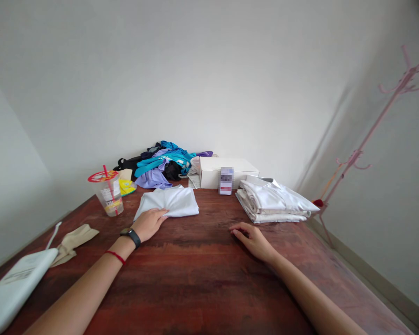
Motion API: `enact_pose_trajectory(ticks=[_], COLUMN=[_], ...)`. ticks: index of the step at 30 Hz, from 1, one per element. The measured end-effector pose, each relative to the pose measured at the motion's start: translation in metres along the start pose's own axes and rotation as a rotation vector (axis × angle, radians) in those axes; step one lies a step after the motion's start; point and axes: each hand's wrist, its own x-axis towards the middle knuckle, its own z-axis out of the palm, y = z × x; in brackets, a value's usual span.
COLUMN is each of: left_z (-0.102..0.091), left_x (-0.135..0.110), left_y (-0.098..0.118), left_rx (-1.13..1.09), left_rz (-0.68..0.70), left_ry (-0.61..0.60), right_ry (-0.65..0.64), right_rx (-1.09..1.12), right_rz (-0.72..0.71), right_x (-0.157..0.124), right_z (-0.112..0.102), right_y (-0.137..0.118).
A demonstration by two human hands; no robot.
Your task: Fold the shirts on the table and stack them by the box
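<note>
My left hand (149,225) lies on the front left edge of a folded white cloth (171,201), its fingers stretched out flat on the fabric. The cloth is flat on the table, partly covered by the hand. My right hand (250,239) rests on the bare wood, fingers slightly bent and thumb apart, with nothing in it. Just beyond it on the right is a stack of folded white garments (272,200), a collar showing on the top one.
On the dark red wooden table (195,274) stand a plastic cup (111,197) with a straw, a white box (209,174) and a small blurred-out box (226,181). Behind lies a heap of clothes (171,160). A beige cloth (77,239) and a white device (21,284) lie left; a pink coat rack (380,118) stands right.
</note>
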Motion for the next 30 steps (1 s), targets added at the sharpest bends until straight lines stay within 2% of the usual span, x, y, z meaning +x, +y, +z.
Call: enact_pose_trajectory(ticks=[3,10,12,15,19,22,26,30], left_z=[-0.001,-0.014,-0.016,-0.017,-0.018,-0.019,-0.016,0.001], left_x=[-0.004,-0.024,-0.031,-0.037,-0.037,-0.030,-0.017,-0.009], left_y=[0.027,0.112,0.127,0.139,0.139,0.130,0.103,0.068], left_rx=[-0.107,-0.174,-0.202,-0.233,-0.322,-0.379,-0.340,-0.229], left_rz=[0.144,0.427,0.481,0.546,0.604,0.578,0.398,0.191], left_ry=[-0.021,-0.140,-0.152,-0.173,-0.200,-0.158,0.034,0.143], right_ry=[0.014,0.052,0.067,0.091,0.112,0.076,0.034,0.011], right_rx=[0.018,0.076,0.073,0.079,0.189,0.324,0.525,0.667], right_rz=[0.019,0.056,0.062,0.087,0.142,0.172,0.241,0.316], right_x=[0.001,0.001,0.001,0.001,0.001,0.001,0.002,0.002], right_z=[0.001,0.002,0.002,0.002,0.003,0.004,0.005,0.003], right_y=[0.001,0.005,0.005,0.007,0.009,0.008,0.004,0.000])
